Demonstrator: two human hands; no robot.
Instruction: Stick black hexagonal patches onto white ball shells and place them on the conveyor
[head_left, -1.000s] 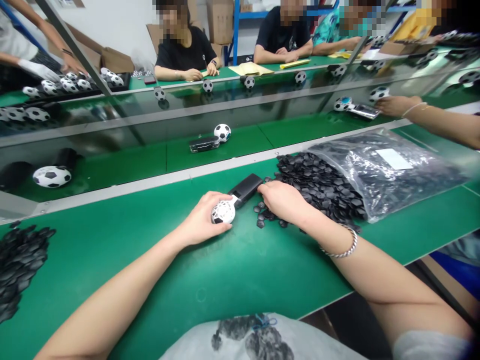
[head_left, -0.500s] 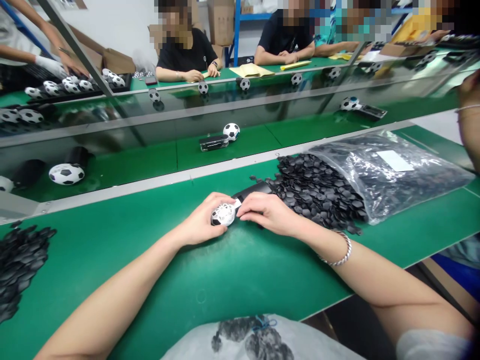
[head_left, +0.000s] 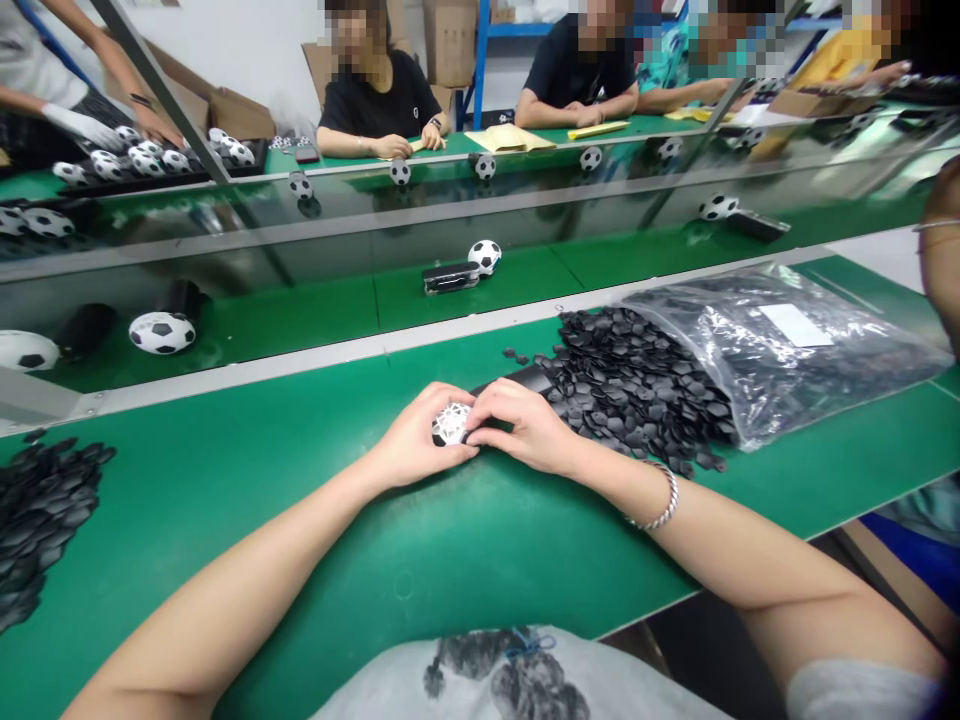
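Observation:
My left hand (head_left: 417, 440) is closed around a small black-and-white soccer ball (head_left: 451, 424), whose upper face shows a white lattice pattern. A dark part (head_left: 529, 380) extends behind the ball to the right, partly covered by my fingers. Thumb and fingertips of my right hand (head_left: 529, 425) are pinched against the ball's right side; whatever sits between them is too hidden to name. Just right of that hand spreads a heap of small flat black pieces (head_left: 637, 390).
A clear plastic bag (head_left: 847, 375) of black pieces lies on the green table (head_left: 322, 600). Another black heap (head_left: 45, 520) is at far left. Beyond the rail, a green conveyor (head_left: 300, 320) carries soccer balls (head_left: 162, 333) with black parts. Several people sit or stand opposite.
My right hand has moved left, from beside the ball onto its right side. The balls on the near conveyor have shifted to the right.

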